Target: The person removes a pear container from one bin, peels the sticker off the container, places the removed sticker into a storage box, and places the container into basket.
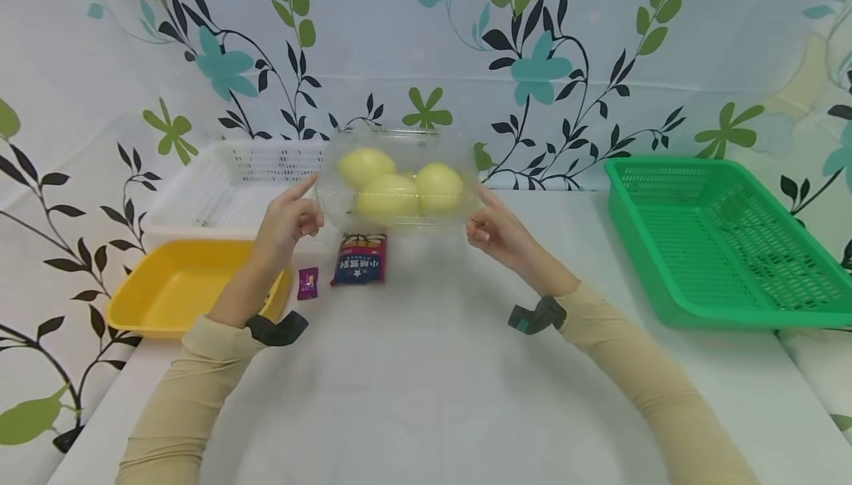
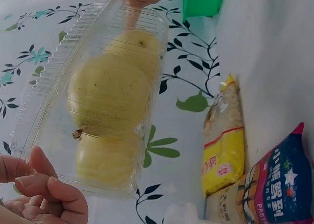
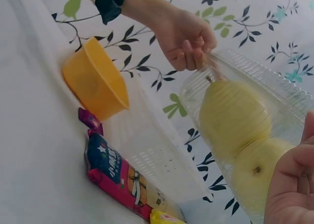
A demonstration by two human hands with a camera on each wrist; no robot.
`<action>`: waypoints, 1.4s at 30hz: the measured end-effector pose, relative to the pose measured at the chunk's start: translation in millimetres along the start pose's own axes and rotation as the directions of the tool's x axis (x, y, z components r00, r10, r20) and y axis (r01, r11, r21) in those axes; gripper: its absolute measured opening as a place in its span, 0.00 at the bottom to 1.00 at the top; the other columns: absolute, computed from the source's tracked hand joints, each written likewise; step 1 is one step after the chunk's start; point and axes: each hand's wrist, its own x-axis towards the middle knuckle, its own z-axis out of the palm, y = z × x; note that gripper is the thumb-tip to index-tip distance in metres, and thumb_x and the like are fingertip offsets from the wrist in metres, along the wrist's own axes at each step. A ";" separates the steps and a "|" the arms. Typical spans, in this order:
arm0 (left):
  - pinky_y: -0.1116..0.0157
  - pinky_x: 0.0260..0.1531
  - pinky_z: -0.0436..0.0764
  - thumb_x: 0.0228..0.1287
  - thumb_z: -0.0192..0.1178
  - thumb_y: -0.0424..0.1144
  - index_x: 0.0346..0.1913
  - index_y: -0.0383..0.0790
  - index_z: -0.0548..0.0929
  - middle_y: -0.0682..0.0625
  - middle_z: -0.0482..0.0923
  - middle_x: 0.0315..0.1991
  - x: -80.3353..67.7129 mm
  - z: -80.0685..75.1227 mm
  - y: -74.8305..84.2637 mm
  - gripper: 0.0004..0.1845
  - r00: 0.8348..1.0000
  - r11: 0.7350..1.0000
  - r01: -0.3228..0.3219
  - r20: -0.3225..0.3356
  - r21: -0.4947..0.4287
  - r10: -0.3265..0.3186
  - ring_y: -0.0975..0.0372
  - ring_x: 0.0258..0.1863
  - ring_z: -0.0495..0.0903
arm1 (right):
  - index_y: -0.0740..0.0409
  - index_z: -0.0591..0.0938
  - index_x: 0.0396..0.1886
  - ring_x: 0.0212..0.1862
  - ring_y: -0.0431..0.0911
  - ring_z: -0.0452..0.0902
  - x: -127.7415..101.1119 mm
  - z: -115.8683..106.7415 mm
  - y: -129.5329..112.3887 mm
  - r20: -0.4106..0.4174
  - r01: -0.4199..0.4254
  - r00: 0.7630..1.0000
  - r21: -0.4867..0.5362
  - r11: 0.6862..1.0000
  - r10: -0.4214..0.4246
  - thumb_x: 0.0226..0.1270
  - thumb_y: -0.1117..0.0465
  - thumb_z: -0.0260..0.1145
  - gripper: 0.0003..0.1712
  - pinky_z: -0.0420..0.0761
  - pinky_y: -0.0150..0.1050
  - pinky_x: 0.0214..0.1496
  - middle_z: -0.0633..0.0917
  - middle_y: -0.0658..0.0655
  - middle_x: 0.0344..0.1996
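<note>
Clearly, both hands held a clear clamshell box of pears aloft at the centre of the head view.

Its thin plastic box (image 1: 398, 178) sat between the left hand (image 1: 288, 220) and right hand (image 1: 495, 232), each with an index finger stretched along an end wall and the other fingers curled beneath, so the grip was a light pinch at both ends. Three yellow-green pears (image 1: 389, 195) filled it; judged from that, the load was fairly heavy for such a flimsy, slick shell, which would likely flex or pop open if squeezed mid-wall, so the stiffer ribbed ends and rim looked the safest hold. Below it lay a blue snack packet (image 1: 360, 259) and small purple sachet (image 1: 308, 282); a yellow tray (image 1: 143, 306) sat lower left, a green basket (image 1: 672, 278) right.
</note>
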 end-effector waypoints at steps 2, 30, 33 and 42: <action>0.73 0.20 0.70 0.61 0.41 0.26 0.67 0.30 0.53 0.51 0.70 0.14 3.3 -5.9 3.4 0.29 1.000 0.998 -0.023 -0.017 -0.057 0.022 0.63 0.11 0.60 | 0.47 0.47 0.70 0.14 0.39 0.62 12.5 1.8 2.1 0.007 -0.006 1.000 0.032 0.999 0.005 0.61 0.75 0.34 0.38 0.58 0.28 0.17 0.75 0.56 0.16; 0.72 0.17 0.70 0.60 0.39 0.24 0.61 0.26 0.62 0.48 0.71 0.13 37.2 -99.1 9.2 0.24 0.941 0.978 -0.109 -0.334 -0.180 0.044 0.63 0.11 0.62 | 0.42 0.45 0.71 0.16 0.42 0.66 127.4 42.9 45.9 -0.109 -0.131 0.987 -0.085 0.988 0.121 0.65 0.75 0.44 0.40 0.66 0.29 0.19 0.77 0.59 0.18; 0.72 0.19 0.70 0.61 0.39 0.25 0.62 0.28 0.63 0.48 0.70 0.16 39.3 -111.3 11.0 0.24 0.935 0.973 -0.100 -0.355 -0.207 0.020 0.62 0.14 0.63 | 0.44 0.43 0.71 0.16 0.42 0.68 140.4 51.4 50.5 -0.097 -0.138 0.987 -0.123 0.983 0.126 0.65 0.75 0.45 0.41 0.67 0.28 0.19 0.78 0.60 0.18; 0.71 0.21 0.74 0.63 0.41 0.24 0.55 0.33 0.67 0.46 0.71 0.20 32.0 -153.0 17.5 0.18 0.884 0.942 -0.086 -0.462 -0.323 -0.077 0.61 0.15 0.68 | 0.39 0.38 0.70 0.16 0.42 0.69 173.6 78.7 79.5 -0.053 -0.249 0.968 -0.189 0.950 0.244 0.67 0.73 0.46 0.43 0.71 0.28 0.21 0.81 0.61 0.23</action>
